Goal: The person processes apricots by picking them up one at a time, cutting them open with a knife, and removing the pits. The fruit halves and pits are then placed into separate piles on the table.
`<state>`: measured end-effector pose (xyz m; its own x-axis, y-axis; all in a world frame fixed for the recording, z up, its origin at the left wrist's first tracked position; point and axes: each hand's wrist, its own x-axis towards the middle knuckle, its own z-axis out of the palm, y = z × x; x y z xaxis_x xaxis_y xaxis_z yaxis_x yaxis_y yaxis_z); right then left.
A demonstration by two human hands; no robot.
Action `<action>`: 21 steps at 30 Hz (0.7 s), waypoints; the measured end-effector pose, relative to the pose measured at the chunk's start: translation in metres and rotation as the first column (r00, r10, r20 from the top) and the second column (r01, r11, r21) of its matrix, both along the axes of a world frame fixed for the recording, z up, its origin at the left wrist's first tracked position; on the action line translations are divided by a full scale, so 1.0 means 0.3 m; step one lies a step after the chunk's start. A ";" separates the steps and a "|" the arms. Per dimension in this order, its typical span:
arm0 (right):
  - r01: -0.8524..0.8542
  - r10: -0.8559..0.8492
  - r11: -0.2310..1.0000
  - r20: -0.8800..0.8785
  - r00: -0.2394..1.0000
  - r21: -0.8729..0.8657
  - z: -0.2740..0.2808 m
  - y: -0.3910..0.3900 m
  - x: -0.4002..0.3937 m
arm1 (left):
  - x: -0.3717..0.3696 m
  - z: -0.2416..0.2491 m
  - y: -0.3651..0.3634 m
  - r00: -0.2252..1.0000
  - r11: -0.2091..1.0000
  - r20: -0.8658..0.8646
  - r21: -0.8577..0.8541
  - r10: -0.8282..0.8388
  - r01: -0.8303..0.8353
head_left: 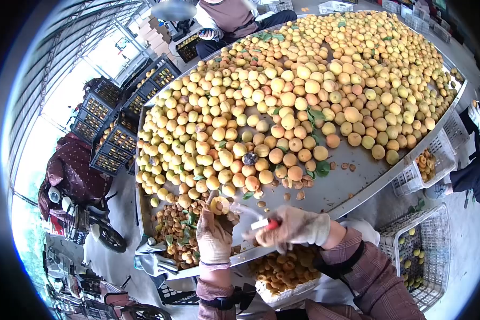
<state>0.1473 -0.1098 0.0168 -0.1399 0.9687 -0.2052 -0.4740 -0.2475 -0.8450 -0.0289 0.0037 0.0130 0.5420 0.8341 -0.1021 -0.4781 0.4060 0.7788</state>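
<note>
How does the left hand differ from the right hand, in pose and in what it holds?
Pose: the left hand points upward in the view, while the right hand reaches in sideways. Hold: the left hand has a yellow fruit that looks cut; the right hand grips a blurred red-and-white tool. Both wear pale, stained gloves.

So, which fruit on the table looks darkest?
The blackish fruit ahead of the gap between the left hand and the right hand; what sets it apart is its colour, as its neighbours are yellow to orange.
</note>
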 end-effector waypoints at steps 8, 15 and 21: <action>0.543 -0.515 0.836 -0.235 0.824 0.074 0.009 0.010 0.011 | 0.007 -0.060 -0.084 0.974 0.986 -0.188 -0.131 -0.128 0.105; 0.777 -0.697 0.624 -0.391 0.601 0.082 0.014 0.029 -0.029 | 0.068 -0.084 -0.230 0.942 0.961 -0.276 -0.249 -0.188 0.119; 0.662 -0.646 0.678 -0.171 0.744 0.320 0.005 0.015 -0.054 | 0.117 -0.040 -0.270 0.912 0.994 -0.395 -0.011 -0.107 0.111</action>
<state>0.1311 -0.1054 0.0184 0.5555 0.8192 0.1427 -0.4397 0.4351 -0.7857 0.0061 -0.0775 0.0010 0.5473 0.7746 -0.3171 -0.0843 0.4280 0.8999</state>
